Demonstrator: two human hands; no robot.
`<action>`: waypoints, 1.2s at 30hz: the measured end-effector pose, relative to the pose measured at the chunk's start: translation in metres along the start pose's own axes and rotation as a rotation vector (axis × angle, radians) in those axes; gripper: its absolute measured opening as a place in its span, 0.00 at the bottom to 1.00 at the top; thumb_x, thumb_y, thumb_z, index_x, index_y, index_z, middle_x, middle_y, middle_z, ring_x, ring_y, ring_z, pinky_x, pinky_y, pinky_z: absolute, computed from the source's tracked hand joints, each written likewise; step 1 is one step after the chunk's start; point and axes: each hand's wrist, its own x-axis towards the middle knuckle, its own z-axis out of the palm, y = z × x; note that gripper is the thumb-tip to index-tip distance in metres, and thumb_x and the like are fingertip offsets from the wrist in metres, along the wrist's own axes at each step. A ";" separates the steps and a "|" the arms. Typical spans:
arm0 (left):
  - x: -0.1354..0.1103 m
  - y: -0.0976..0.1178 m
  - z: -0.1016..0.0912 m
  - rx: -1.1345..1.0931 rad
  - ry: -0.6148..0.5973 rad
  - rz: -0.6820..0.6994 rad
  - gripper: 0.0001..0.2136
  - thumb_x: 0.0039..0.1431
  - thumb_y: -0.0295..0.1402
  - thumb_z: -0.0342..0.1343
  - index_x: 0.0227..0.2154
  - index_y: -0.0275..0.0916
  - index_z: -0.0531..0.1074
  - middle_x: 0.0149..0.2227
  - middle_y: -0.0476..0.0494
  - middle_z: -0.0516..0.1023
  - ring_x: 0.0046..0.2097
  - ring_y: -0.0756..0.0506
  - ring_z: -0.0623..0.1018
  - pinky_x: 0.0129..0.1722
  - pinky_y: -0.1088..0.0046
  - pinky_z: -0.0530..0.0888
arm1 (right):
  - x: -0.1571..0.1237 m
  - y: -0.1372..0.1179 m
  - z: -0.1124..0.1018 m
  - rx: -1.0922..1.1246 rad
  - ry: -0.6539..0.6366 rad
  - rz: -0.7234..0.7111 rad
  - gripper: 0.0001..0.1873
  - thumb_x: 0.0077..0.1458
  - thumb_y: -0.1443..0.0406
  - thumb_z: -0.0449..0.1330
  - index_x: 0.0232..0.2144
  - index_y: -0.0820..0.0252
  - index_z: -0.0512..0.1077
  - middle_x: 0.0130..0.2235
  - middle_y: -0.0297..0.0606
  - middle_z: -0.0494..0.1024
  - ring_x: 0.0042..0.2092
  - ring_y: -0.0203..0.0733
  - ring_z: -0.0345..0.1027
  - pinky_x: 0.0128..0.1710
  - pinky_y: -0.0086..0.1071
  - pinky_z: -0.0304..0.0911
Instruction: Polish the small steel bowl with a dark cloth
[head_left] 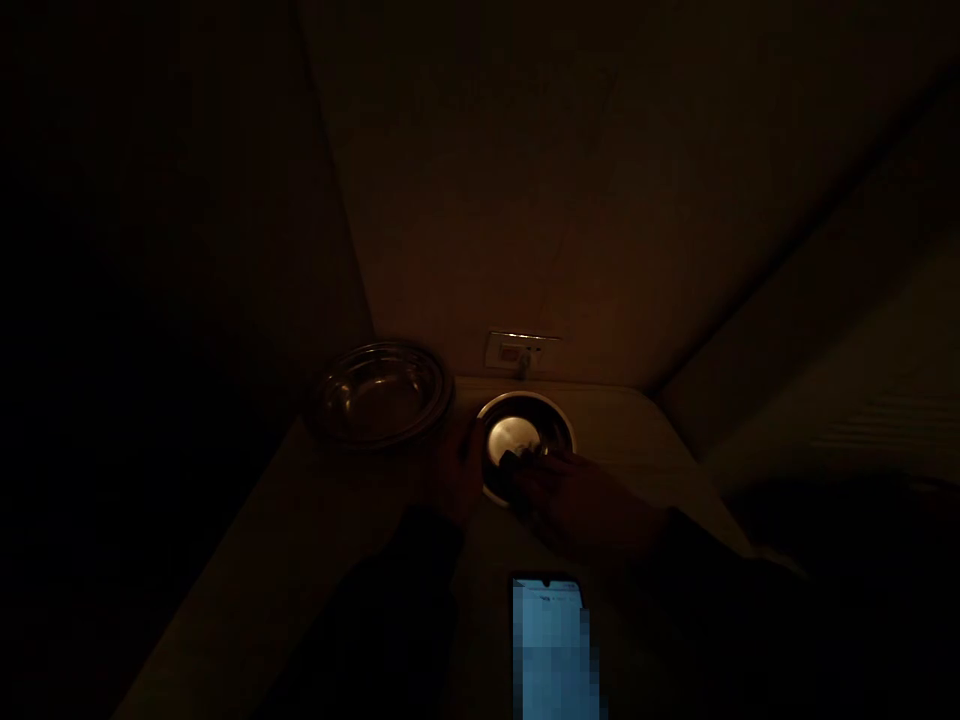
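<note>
The scene is very dark. A small steel bowl (551, 420) with something pale inside sits on a light counter (637, 430). My left hand (454, 475) rests against the bowl's left rim, its fingers curled round it. My right hand (570, 500) reaches over the bowl's near edge and pinches a small dark thing I cannot make out. A larger empty steel bowl (379, 395) stands just to the left.
A lit phone screen (551, 645) lies on the counter close to me, between my forearms. A wall socket plate (517, 350) sits on the wall right behind the small bowl. Walls close in on the left and right of the counter.
</note>
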 end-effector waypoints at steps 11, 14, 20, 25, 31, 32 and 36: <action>0.004 0.002 -0.003 0.012 0.014 -0.061 0.16 0.59 0.37 0.48 0.45 0.36 0.73 0.48 0.40 0.77 0.50 0.44 0.75 0.52 0.66 0.68 | 0.008 -0.007 0.011 0.114 0.061 -0.021 0.25 0.56 0.67 0.52 0.55 0.73 0.60 0.51 0.56 0.71 0.52 0.50 0.63 0.50 0.44 0.61; 0.004 0.004 -0.003 -0.017 -0.017 -0.041 0.16 0.59 0.36 0.48 0.44 0.35 0.73 0.48 0.39 0.77 0.50 0.44 0.75 0.52 0.67 0.68 | -0.005 0.003 0.007 0.009 0.012 -0.044 0.24 0.56 0.68 0.52 0.55 0.70 0.62 0.51 0.55 0.71 0.51 0.50 0.64 0.50 0.46 0.60; 0.004 0.006 -0.002 -0.048 -0.045 -0.048 0.15 0.59 0.36 0.47 0.43 0.37 0.74 0.47 0.41 0.77 0.50 0.44 0.75 0.52 0.67 0.69 | 0.001 -0.004 0.002 -0.058 -0.028 -0.040 0.22 0.56 0.69 0.52 0.53 0.69 0.64 0.49 0.54 0.72 0.50 0.51 0.65 0.49 0.46 0.62; 0.005 0.005 -0.002 -0.039 -0.006 -0.077 0.14 0.58 0.36 0.49 0.42 0.37 0.75 0.46 0.41 0.78 0.49 0.43 0.76 0.51 0.66 0.70 | 0.015 -0.015 0.007 0.122 0.057 0.013 0.27 0.54 0.67 0.53 0.56 0.72 0.59 0.53 0.53 0.69 0.55 0.52 0.59 0.51 0.44 0.60; 0.007 0.002 -0.004 -0.036 -0.048 -0.056 0.15 0.59 0.37 0.48 0.44 0.38 0.74 0.46 0.43 0.78 0.49 0.44 0.76 0.51 0.67 0.70 | -0.001 -0.001 0.006 0.122 0.007 -0.026 0.27 0.54 0.66 0.54 0.56 0.70 0.60 0.53 0.54 0.68 0.54 0.52 0.60 0.52 0.46 0.59; 0.007 0.002 -0.004 -0.041 -0.059 -0.063 0.16 0.59 0.37 0.48 0.44 0.38 0.74 0.46 0.43 0.78 0.49 0.44 0.76 0.51 0.68 0.70 | -0.004 0.002 0.005 0.098 -0.007 -0.035 0.27 0.54 0.66 0.54 0.56 0.70 0.61 0.53 0.54 0.68 0.54 0.52 0.61 0.52 0.46 0.59; 0.007 0.005 -0.003 -0.083 -0.069 -0.083 0.16 0.58 0.39 0.48 0.43 0.38 0.74 0.45 0.44 0.79 0.48 0.44 0.76 0.50 0.68 0.70 | -0.008 0.004 0.006 0.020 0.012 -0.059 0.26 0.55 0.67 0.55 0.55 0.70 0.62 0.51 0.54 0.71 0.52 0.52 0.64 0.50 0.46 0.61</action>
